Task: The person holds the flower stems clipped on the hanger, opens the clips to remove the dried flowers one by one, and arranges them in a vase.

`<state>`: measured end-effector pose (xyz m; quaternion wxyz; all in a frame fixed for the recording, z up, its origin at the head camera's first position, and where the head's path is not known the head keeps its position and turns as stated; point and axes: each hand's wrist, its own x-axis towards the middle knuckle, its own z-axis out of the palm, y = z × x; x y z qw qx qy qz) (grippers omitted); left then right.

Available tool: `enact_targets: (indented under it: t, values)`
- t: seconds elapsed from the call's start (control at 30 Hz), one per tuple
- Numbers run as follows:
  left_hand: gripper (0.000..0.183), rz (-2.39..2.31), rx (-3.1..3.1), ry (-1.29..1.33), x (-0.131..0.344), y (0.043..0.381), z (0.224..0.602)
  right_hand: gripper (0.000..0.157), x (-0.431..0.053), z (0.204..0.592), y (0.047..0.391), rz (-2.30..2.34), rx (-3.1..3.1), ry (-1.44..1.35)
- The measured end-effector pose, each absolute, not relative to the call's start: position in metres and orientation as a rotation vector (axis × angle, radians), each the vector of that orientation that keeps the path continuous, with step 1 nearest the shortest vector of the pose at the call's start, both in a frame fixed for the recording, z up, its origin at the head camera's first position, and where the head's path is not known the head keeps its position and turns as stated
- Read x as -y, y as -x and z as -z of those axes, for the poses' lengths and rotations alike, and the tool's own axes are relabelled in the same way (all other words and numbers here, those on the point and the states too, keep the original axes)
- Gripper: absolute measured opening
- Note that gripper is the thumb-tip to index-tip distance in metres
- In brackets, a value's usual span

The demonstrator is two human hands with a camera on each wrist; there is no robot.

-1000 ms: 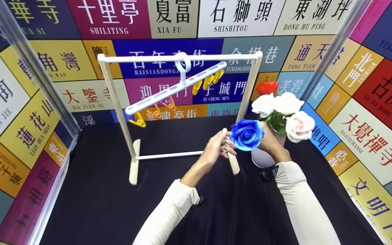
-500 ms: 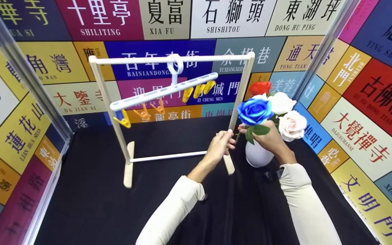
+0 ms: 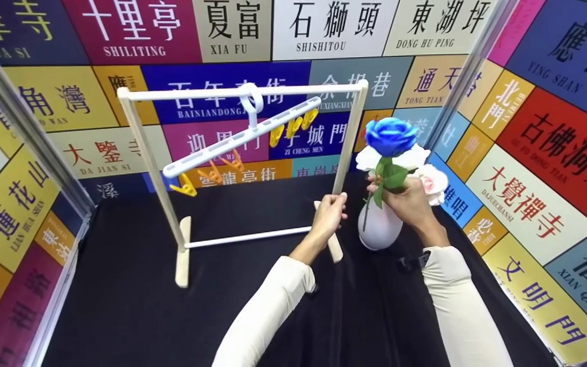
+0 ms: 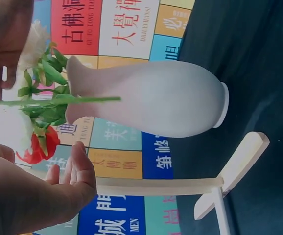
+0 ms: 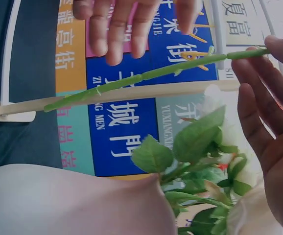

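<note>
The right hand [image 3: 410, 201] pinches a blue rose [image 3: 390, 136] by its green stem [image 5: 180, 66], bloom uppermost. Below the fingers, the stem's free end hangs in front of a pale vase [image 3: 379, 227], outside its mouth. White roses [image 3: 418, 155] and a pale pink rose [image 3: 433, 183] stand in the vase, partly behind the blue rose and right hand. A red rose [image 4: 41, 147] among them shows in the left wrist view. To the left of the stem, the left hand [image 3: 328, 216] is raised with fingers loosely bent, holding nothing, beside the rack's right post.
A wooden rack [image 3: 143, 153] stands left of the vase on black cloth [image 3: 252, 300]. From its top bar hangs a tilted pale-blue hanger [image 3: 242, 136] with yellow clips [image 3: 293, 125] and orange clips [image 3: 212, 173]. Printed panels [image 3: 543, 137] enclose the back and sides.
The right hand has lifted the blue rose and turned it upright, bringing it in front of the other roses. The left hand has parted from the flower. The hanger swings slightly; the head view has shifted.
</note>
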<state>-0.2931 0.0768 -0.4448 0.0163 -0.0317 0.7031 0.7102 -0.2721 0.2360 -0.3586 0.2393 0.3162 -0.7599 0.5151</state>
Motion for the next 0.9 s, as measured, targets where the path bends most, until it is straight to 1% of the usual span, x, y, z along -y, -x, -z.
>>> enact_targets:
  t: [0.17, 0.37, 0.53, 0.63, 0.77, 0.9]
  values:
    - [0.031, -2.227, -2.151, 0.15, -0.086, 0.298, 0.449, 0.014, -0.241, 0.351, 0.27, -1.392, 1.944, -0.829]
    - [0.028, -2.23, -2.144, 0.189, -0.096, 0.302, 0.453, 0.013, -0.242, 0.338, 0.265, -1.247, 1.83, -0.647]
    - [0.028, -2.228, -2.15, 0.202, -0.104, 0.305, 0.456, 0.016, -0.242, 0.33, 0.261, -1.225, 1.794, -0.493]
    - [0.03, -2.219, -2.158, 0.205, -0.11, 0.307, 0.456, 0.017, -0.25, 0.335, 0.269, -1.206, 1.788, -0.399]
    - [0.033, -2.229, -2.153, 0.201, -0.119, 0.308, 0.453, 0.017, -0.254, 0.333, 0.271, -1.163, 1.747, -0.33]
    - [0.033, -2.258, -2.12, 0.164, -0.128, 0.31, 0.452, 0.018, -0.25, 0.323, 0.263, -1.122, 1.706, -0.307]
